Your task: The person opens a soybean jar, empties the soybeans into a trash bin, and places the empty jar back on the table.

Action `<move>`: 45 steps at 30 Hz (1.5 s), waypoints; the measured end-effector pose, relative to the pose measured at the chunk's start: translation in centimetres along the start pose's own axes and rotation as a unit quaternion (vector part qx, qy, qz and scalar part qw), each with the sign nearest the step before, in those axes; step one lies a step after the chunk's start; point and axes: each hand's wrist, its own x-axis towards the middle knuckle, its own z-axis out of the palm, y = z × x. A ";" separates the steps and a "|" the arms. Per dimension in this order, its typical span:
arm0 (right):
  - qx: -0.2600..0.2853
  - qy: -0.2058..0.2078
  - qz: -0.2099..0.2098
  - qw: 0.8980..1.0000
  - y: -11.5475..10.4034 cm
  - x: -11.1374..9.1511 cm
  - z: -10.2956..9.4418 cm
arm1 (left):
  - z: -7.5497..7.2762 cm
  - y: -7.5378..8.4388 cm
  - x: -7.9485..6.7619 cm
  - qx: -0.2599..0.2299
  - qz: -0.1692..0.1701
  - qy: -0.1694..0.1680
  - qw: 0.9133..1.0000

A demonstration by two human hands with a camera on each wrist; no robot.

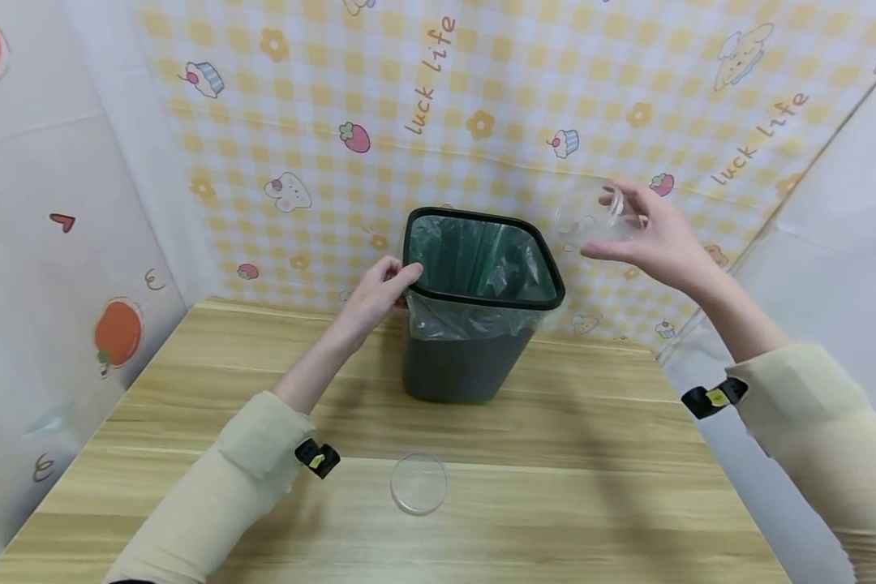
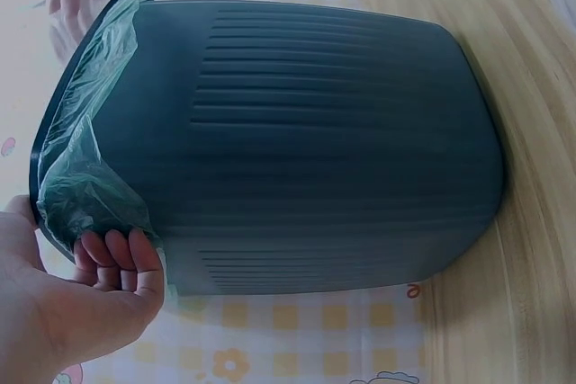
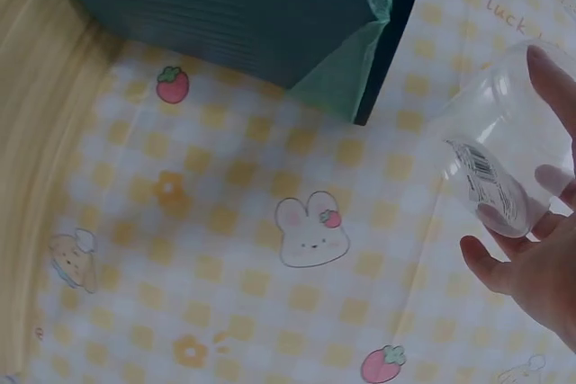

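A dark trash bin (image 1: pixel 453 365) stands upright on the wooden table, lined with a thin plastic bag (image 1: pixel 507 264) folded over its black rim. My left hand (image 1: pixel 375 298) grips that rim at the left corner, thumb on top and fingers curled beneath, against the bag's fold. To the right of the bin and raised to about rim height, my right hand (image 1: pixel 664 239) holds a clear plastic jar (image 1: pixel 580 215) tipped sideways, its far end toward the bin. A label with a barcode (image 3: pixel 483 173) shows on the jar in the right wrist view.
A clear round lid (image 1: pixel 418 484) lies flat on the table (image 1: pixel 555 519), in front of the bin. Behind the bin hangs a yellow checked cloth (image 1: pixel 299 146) with printed cartoons. A pale printed sheet (image 1: pixel 36 284) covers the left side.
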 end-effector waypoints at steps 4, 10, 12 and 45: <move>0.028 0.018 0.000 0.999 1.5 -1.4 0.3 | 0.0 -0.1 0.0 0.001 0.000 0.005 1.000; 0.066 0.029 0.022 0.997 2.8 -3.8 1.0 | 0.0 -0.2 0.1 0.000 0.002 0.008 1.000; 0.082 0.026 0.030 0.996 3.1 -4.6 1.3 | 0.0 -0.2 0.1 0.001 0.001 0.008 1.000; 0.306 -0.093 -0.102 0.942 8.5 -14.9 17.4 | 0.1 0.2 0.0 0.002 -0.005 0.013 1.000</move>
